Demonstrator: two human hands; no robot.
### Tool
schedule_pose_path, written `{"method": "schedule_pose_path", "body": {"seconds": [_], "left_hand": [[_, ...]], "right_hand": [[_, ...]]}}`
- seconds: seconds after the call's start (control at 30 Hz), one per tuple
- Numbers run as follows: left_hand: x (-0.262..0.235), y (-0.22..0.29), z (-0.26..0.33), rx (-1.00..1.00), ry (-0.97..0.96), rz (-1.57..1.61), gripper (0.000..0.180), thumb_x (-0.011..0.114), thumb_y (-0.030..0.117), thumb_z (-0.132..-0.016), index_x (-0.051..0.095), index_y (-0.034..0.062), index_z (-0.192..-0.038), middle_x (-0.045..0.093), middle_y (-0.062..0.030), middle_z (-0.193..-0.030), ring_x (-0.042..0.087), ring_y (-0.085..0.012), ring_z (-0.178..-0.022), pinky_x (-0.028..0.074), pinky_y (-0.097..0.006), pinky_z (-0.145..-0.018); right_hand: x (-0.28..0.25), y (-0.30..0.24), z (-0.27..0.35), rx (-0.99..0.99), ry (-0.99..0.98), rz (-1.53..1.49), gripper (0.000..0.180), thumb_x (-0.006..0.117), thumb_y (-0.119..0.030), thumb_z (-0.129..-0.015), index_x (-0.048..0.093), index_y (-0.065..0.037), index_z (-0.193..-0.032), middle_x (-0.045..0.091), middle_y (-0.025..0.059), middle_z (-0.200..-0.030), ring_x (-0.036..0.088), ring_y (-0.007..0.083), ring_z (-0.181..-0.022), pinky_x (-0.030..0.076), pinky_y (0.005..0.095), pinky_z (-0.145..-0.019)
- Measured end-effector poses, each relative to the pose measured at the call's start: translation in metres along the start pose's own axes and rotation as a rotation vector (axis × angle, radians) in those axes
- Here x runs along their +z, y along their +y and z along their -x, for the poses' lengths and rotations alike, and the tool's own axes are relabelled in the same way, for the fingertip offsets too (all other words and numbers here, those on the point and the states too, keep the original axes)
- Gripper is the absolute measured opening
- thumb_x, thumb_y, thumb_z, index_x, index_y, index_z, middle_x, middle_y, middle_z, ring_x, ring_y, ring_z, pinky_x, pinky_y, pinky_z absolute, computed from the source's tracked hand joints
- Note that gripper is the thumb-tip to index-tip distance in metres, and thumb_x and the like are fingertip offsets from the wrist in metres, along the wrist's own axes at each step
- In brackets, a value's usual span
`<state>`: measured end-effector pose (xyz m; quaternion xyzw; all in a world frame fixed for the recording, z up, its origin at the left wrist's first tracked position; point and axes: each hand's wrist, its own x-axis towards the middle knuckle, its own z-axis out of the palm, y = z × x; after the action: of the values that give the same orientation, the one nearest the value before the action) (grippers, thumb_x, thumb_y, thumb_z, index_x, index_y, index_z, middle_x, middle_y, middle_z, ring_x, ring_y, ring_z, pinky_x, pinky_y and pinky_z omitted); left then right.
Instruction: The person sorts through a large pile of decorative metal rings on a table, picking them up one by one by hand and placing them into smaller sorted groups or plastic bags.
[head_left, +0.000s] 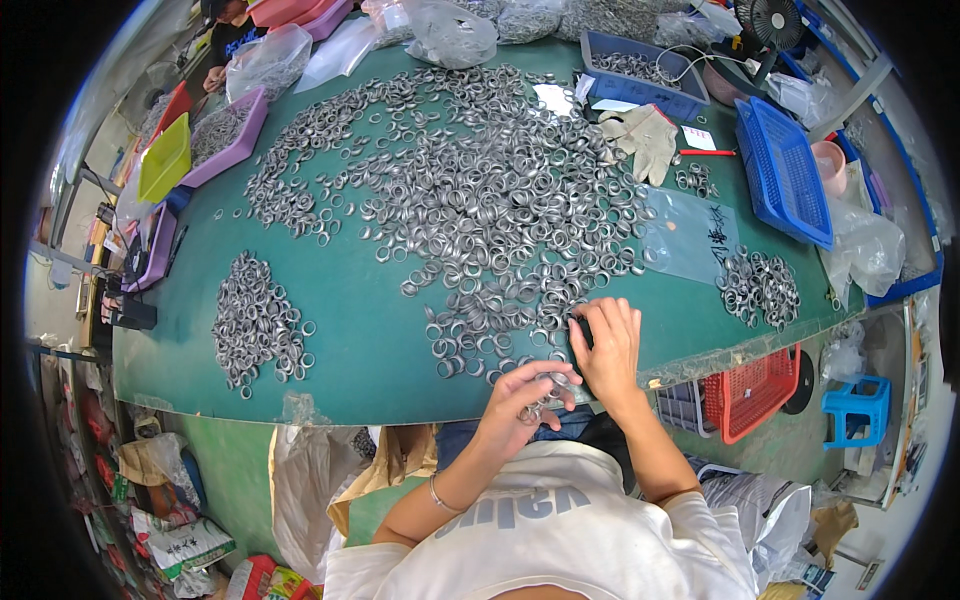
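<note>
A broad heap of grey metal rings (490, 190) covers the middle of the green table (370, 395). My left hand (508, 398) is at the near table edge, palm turned up. Several metal rings (545, 398) lie in its curled fingers. Just to its right, my right hand (610, 345) is bent over the near border of the heap, fingers together and pointing down. A small black object (580, 340) shows by its thumb side. What its fingertips hold is hidden.
Smaller ring piles lie at the left (255, 325) and right (760, 288). Work gloves (642, 140), a clear plastic bag (685, 235) and blue baskets (785, 175) are at the right. Purple trays (240, 135) stand at the left, where another person (235, 30) sits. Below are a red basket (755, 395) and a blue stool (858, 412).
</note>
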<state>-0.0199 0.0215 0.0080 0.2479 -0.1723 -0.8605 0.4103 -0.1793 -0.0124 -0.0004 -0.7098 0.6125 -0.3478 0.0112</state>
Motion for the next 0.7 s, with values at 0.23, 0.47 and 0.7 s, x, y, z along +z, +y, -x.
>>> {"method": "schedule_pose_path", "body": {"seconds": [0.23,0.47,0.7], "left_hand": [[-0.010,-0.008,0.001,-0.011,0.048,0.036,0.021,0.051,0.020,-0.091,0.056,0.0010,-0.099,0.058,-0.0136,-0.088,0.056,-0.0182,-0.068,0.045,-0.023,-0.046],[-0.008,-0.009,0.000,-0.091,0.091,0.113,0.015,0.053,0.019,-0.088,0.055,0.0045,-0.090,0.055,-0.0109,-0.081,0.052,-0.0165,-0.061,0.034,-0.021,-0.039],[0.001,-0.007,-0.003,-0.128,0.116,0.108,0.014,0.051,0.018,-0.089,0.055,0.0040,-0.088,0.056,-0.0138,-0.087,0.060,-0.0217,-0.073,0.044,-0.021,-0.041]], "right_hand": [[-0.013,0.020,0.003,0.249,0.056,-0.169,0.008,0.065,-0.003,-0.073,0.060,-0.003,-0.079,0.061,0.0096,-0.076,0.055,0.0246,-0.067,0.042,0.0363,-0.064],[-0.075,0.119,0.007,0.514,0.381,0.013,0.008,0.065,-0.005,-0.078,0.063,0.001,-0.082,0.061,0.0085,-0.068,0.053,0.0159,-0.057,0.043,0.0309,-0.057],[-0.113,0.198,0.008,0.572,0.465,0.344,0.011,0.067,-0.013,-0.079,0.064,-0.003,-0.084,0.063,0.0060,-0.072,0.056,0.0200,-0.069,0.043,0.0349,-0.067]]}}
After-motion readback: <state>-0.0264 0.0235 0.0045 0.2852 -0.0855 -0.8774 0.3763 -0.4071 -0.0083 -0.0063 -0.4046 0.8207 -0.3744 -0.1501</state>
